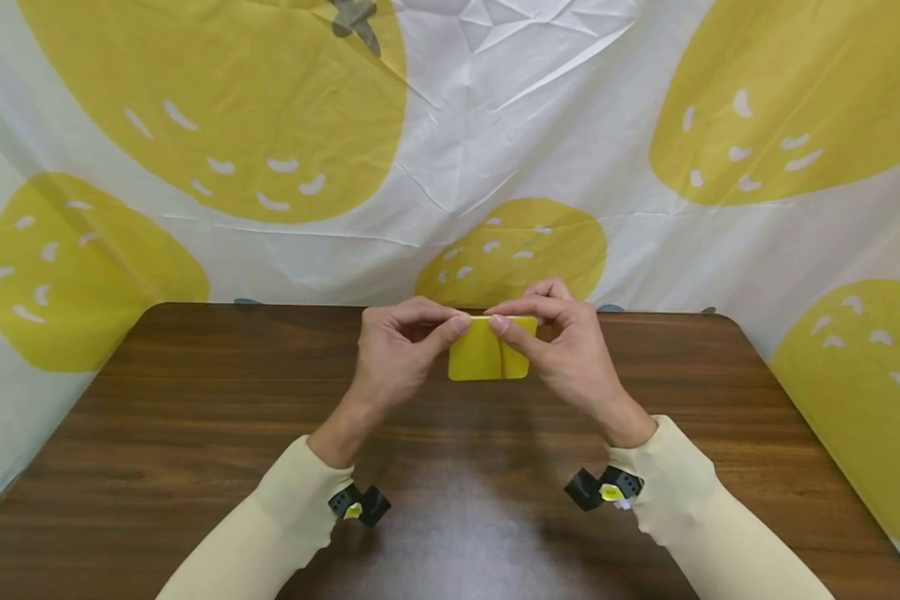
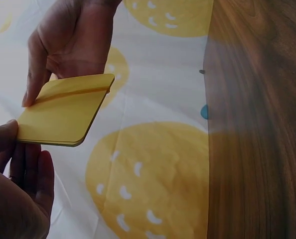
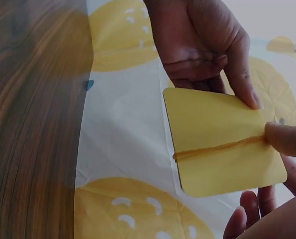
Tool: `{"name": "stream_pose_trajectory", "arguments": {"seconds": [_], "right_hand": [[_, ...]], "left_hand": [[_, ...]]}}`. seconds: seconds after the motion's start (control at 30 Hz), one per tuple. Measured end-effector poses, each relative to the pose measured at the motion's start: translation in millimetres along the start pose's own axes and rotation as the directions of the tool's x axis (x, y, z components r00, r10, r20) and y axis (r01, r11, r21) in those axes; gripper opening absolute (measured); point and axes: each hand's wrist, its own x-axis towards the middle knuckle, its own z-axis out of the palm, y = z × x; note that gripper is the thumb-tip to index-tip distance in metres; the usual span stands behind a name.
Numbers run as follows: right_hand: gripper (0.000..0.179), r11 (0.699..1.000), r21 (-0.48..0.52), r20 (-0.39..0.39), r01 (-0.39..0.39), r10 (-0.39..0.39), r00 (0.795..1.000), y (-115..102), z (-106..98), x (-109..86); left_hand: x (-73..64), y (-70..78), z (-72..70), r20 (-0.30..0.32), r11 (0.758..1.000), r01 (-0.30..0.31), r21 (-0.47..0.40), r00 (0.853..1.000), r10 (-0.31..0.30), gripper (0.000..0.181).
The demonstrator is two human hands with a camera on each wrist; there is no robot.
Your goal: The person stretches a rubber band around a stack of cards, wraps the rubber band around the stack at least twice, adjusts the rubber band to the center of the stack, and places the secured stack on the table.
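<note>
Between both hands, raised over the table, hangs a small yellow notebook (image 1: 476, 357) with rounded corners. An orange-brown elastic band (image 3: 218, 148) runs across its cover, nearer the right hand's side. My left hand (image 1: 396, 350) pinches the far edge, thumb on the cover and fingers behind it. Close beside it, my right hand (image 1: 573, 350) pinches the same edge, its thumb tip at the end of the band. In the left wrist view the notebook (image 2: 66, 115) shows a thin layered edge. Its back is hidden.
Below lies a dark wood-grain table (image 1: 217, 433) with rounded far corners. Behind and at the sides hangs a white cloth (image 1: 315, 258) printed with big yellow fruit shapes. Both cream sleeves carry a small black wrist camera (image 1: 603, 490).
</note>
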Motion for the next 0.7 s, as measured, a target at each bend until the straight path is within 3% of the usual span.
{"name": "stream_pose_trajectory", "arguments": {"seconds": [0.27, 0.7], "right_hand": [[0.021, 0.998, 0.037, 0.030, -0.043, 0.041, 0.999, 2.2, -3.7, -0.8], [0.020, 0.993, 0.015, 0.054, -0.118, 0.117, 0.992, 4.7, -10.3, -3.4]], "left_hand": [[0.1, 1.9, -3.4, -0.004, 1.000, 0.023, 0.008, 1.000, -0.023, 0.006], [3.6, 5.1, -10.0, -0.033, 0.997, 0.082, -0.004, 0.996, -0.082, 0.009]]}}
